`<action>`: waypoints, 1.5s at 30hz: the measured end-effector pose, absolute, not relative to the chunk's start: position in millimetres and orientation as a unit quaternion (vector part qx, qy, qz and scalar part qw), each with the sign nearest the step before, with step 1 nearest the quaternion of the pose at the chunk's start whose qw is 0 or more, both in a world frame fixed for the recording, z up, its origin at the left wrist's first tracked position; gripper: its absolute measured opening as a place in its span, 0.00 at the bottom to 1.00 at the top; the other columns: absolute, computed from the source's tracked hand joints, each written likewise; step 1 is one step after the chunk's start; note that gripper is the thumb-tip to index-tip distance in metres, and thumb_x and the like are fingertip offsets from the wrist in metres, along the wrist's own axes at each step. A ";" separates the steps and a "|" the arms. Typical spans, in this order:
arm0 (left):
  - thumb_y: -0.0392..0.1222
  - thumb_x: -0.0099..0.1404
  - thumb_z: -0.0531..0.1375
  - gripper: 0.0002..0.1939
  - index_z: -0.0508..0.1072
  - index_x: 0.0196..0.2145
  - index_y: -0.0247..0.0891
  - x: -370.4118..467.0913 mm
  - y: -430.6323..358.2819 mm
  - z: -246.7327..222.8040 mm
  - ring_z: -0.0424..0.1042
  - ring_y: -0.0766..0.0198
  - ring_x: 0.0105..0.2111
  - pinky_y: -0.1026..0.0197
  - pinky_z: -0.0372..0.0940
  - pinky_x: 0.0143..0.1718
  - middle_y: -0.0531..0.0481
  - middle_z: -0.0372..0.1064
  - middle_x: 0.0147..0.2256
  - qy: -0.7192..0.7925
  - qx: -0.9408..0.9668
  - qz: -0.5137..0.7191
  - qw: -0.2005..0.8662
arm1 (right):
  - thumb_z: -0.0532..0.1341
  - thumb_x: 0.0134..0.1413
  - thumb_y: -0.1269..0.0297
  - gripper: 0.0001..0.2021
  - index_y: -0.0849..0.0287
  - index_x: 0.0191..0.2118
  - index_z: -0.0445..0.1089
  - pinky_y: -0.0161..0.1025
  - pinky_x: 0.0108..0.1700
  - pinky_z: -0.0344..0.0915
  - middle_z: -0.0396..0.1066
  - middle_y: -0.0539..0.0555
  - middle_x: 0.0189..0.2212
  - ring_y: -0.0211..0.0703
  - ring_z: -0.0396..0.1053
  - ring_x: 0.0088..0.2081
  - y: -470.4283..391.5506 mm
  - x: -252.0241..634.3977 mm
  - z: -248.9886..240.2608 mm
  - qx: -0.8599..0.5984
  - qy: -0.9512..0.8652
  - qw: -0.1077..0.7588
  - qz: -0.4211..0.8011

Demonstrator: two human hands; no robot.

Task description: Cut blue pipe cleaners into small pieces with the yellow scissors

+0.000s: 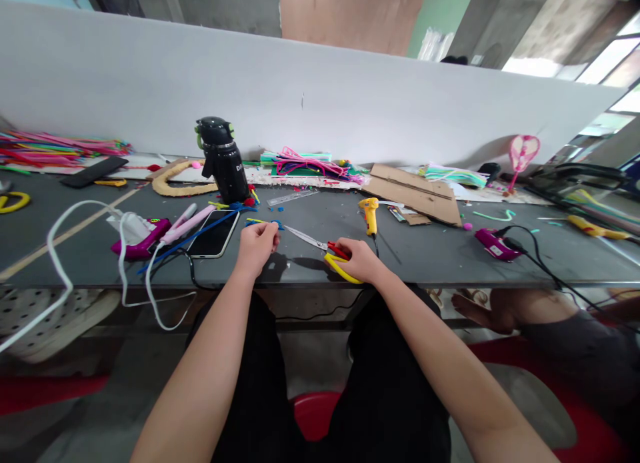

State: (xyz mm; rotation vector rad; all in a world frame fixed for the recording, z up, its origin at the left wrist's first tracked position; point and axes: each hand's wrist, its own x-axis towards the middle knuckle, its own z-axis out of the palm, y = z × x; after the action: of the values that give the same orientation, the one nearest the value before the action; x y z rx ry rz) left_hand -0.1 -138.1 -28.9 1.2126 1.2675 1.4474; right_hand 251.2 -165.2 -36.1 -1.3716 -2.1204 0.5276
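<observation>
My right hand is wrapped round the red and yellow handles of a pair of scissors. Their blades point left, and the tips lie close to my left hand. That hand is closed in a pinch above the table, its fingertips pressed together. What it holds, if anything, is too small to make out. Short blue and yellow fuzzy pieces show just behind its fingers; I cannot tell whether they are held or lie on the table.
A black bottle, a phone and a purple power strip stand to the left. Ahead on the right are a yellow glue gun and cardboard. Bundled pipe cleaners line the white partition. Cables hang over the front edge.
</observation>
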 end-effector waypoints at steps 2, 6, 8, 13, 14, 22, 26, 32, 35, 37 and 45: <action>0.44 0.59 0.59 0.15 0.66 0.17 0.36 0.3 -138.9 -28.3 0.57 0.72 0.14 0.68 0.51 0.15 0.55 0.59 0.15 0.505 0.480 0.578 0.425 | 0.63 0.47 0.50 0.16 0.57 0.26 0.60 0.34 0.29 0.50 0.59 0.45 0.20 0.34 0.52 0.24 -165.0 251.1 -35.6 -0.509 -0.792 0.274 0.197; 0.44 0.59 0.60 0.15 0.67 0.18 0.36 1.6 -139.9 -26.8 0.57 0.73 0.15 0.68 0.52 0.16 0.54 0.60 0.16 0.498 0.479 0.577 0.435 | 0.62 0.48 0.51 0.15 0.57 0.26 0.60 0.35 0.29 0.50 0.60 0.46 0.21 0.35 0.53 0.25 -165.0 251.2 -35.3 -0.509 -0.793 0.273 0.195; 0.44 0.59 0.60 0.15 0.66 0.18 0.36 2.3 -140.1 -26.2 0.57 0.73 0.15 0.68 0.52 0.16 0.54 0.60 0.17 0.494 0.479 0.576 0.440 | 0.62 0.48 0.51 0.15 0.57 0.26 0.60 0.35 0.29 0.49 0.60 0.46 0.21 0.35 0.53 0.24 -165.2 251.0 -35.1 -0.509 -0.793 0.273 0.195; 0.44 0.59 0.60 0.15 0.66 0.19 0.36 3.0 -140.5 -25.6 0.57 0.73 0.15 0.68 0.51 0.16 0.54 0.61 0.17 0.486 0.482 0.573 0.451 | 0.62 0.47 0.51 0.16 0.57 0.25 0.59 0.35 0.29 0.49 0.59 0.45 0.21 0.35 0.51 0.24 -165.2 250.2 -34.3 -0.513 -0.789 0.274 0.198; 0.44 0.60 0.60 0.15 0.66 0.19 0.36 3.0 -140.5 -25.6 0.58 0.73 0.16 0.69 0.52 0.16 0.54 0.61 0.17 0.485 0.482 0.573 0.452 | 0.62 0.47 0.52 0.16 0.57 0.25 0.59 0.35 0.28 0.49 0.59 0.45 0.20 0.34 0.51 0.24 -165.0 250.2 -34.3 -0.513 -0.789 0.274 0.198; 0.43 0.60 0.59 0.15 0.67 0.19 0.35 2.8 -139.7 -26.4 0.58 0.73 0.16 0.69 0.52 0.17 0.54 0.61 0.18 0.474 0.484 0.569 0.466 | 0.62 0.47 0.54 0.14 0.57 0.25 0.59 0.35 0.29 0.48 0.58 0.45 0.21 0.35 0.51 0.25 -161.9 252.5 -38.1 -0.512 -0.791 0.268 0.201; 0.43 0.60 0.60 0.15 0.67 0.19 0.35 3.0 -140.1 -26.3 0.58 0.73 0.16 0.68 0.52 0.17 0.54 0.61 0.17 0.474 0.486 0.568 0.465 | 0.63 0.47 0.54 0.15 0.57 0.25 0.58 0.35 0.28 0.48 0.58 0.45 0.21 0.35 0.51 0.25 -160.5 253.6 -39.2 -0.512 -0.792 0.264 0.203; 0.44 0.60 0.60 0.15 0.67 0.19 0.35 3.0 -140.8 -25.5 0.58 0.73 0.16 0.68 0.52 0.17 0.54 0.61 0.18 0.478 0.492 0.566 0.458 | 0.62 0.47 0.54 0.14 0.57 0.25 0.59 0.34 0.28 0.47 0.57 0.45 0.21 0.35 0.50 0.25 -159.6 253.9 -39.4 -0.506 -0.795 0.266 0.203; 0.45 0.60 0.60 0.15 0.67 0.19 0.36 2.7 -140.5 -25.5 0.58 0.73 0.16 0.68 0.52 0.17 0.54 0.61 0.18 0.478 0.494 0.565 0.456 | 0.62 0.48 0.54 0.14 0.57 0.25 0.60 0.35 0.28 0.48 0.58 0.45 0.21 0.35 0.51 0.25 -159.4 253.5 -38.9 -0.509 -0.794 0.260 0.205; 0.45 0.60 0.60 0.15 0.67 0.19 0.36 2.6 -140.3 -25.6 0.58 0.73 0.16 0.68 0.52 0.17 0.54 0.61 0.18 0.478 0.496 0.565 0.455 | 0.62 0.48 0.54 0.14 0.57 0.25 0.59 0.35 0.29 0.48 0.58 0.45 0.21 0.35 0.51 0.25 -159.2 253.3 -38.5 -0.512 -0.794 0.256 0.203; 0.45 0.60 0.60 0.16 0.66 0.18 0.36 2.5 -140.4 -26.2 0.57 0.73 0.16 0.68 0.52 0.17 0.54 0.60 0.18 0.478 0.499 0.564 0.452 | 0.62 0.48 0.54 0.13 0.57 0.26 0.60 0.35 0.28 0.49 0.60 0.46 0.21 0.35 0.53 0.25 -159.2 252.5 -39.1 -0.522 -0.788 0.266 0.189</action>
State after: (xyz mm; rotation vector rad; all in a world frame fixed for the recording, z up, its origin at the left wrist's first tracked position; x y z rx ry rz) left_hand 2.5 -140.4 -26.2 1.2312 1.1799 1.3939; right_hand 252.5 -159.2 -39.1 -1.4088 -2.1291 0.5095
